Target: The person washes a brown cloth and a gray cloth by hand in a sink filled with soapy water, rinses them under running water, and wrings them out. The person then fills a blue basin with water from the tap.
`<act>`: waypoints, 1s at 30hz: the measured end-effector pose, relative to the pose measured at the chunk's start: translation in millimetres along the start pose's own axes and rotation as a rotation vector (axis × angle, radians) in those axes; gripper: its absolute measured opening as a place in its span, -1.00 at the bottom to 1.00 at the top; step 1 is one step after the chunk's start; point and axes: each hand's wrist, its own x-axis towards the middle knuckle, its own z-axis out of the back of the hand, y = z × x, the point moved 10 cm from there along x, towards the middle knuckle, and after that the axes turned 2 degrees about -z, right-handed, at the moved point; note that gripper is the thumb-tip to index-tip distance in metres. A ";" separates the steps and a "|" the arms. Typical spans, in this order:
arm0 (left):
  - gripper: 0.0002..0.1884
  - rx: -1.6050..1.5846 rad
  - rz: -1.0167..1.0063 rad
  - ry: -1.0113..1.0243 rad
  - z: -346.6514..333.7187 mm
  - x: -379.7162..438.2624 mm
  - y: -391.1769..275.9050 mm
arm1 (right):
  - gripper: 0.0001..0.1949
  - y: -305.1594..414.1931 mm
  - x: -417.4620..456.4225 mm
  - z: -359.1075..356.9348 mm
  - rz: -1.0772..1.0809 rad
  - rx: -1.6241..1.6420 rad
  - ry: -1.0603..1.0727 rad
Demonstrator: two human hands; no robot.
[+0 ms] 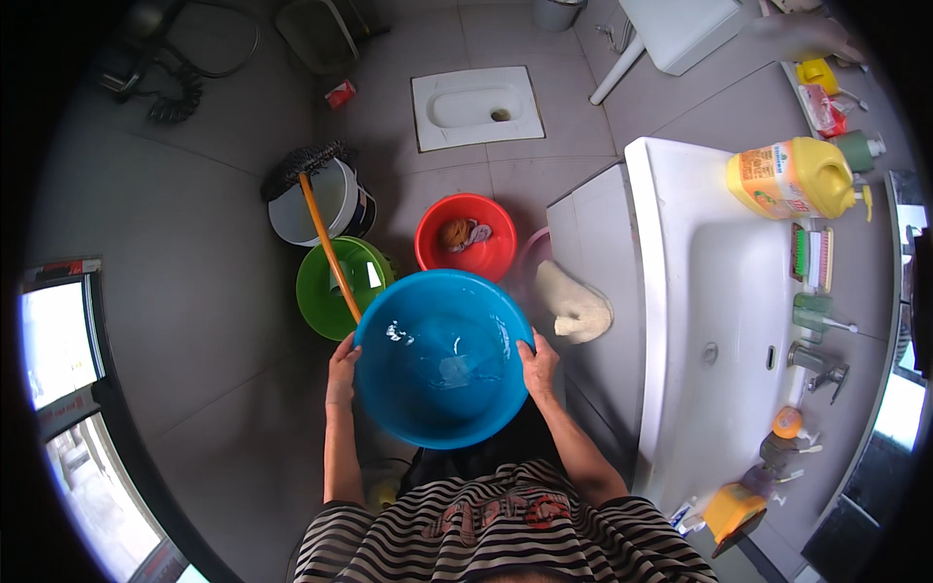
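Note:
Both my hands hold a large blue plastic basin (pixel 408 423) in front of my body, with clear water inside. My left hand (pixel 342 368) grips the rim on the left, thumb over the edge. On the opposite side my right hand (pixel 539 363) clasps the rim the same way. Just beyond the basin stands a red basin (pixel 430 259) with a brown ball-like scrubber and a pale cloth (pixel 479 233) in it. To the left is a green bucket (pixel 321 306), crossed by the orange handle (pixel 326 244) of a mop; its lower end is hidden behind the blue basin.
The dark mop head (pixel 291 175) rests on a white bucket (pixel 291 229). A squat toilet (pixel 466 109) is set into the tiled floor ahead. On the right, a white washbasin (pixel 678 197) carries a yellow pump bottle (pixel 794 178). A beige cloth (pixel 576 299) hangs beside its cabinet.

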 end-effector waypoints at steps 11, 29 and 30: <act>-0.58 0.063 0.127 0.128 -45.6 101.1 41.5 | -0.53 -86.3 44.2 -38.0 -0.319 -0.147 0.124; -0.53 0.245 -0.008 0.123 -69.9 164.0 -34.1 | -0.48 -112.8 90.0 -78.7 -0.300 -0.389 0.307; -0.53 0.237 -0.033 0.136 -73.2 165.0 -41.4 | -0.48 -117.4 92.2 -82.8 -0.274 -0.422 0.328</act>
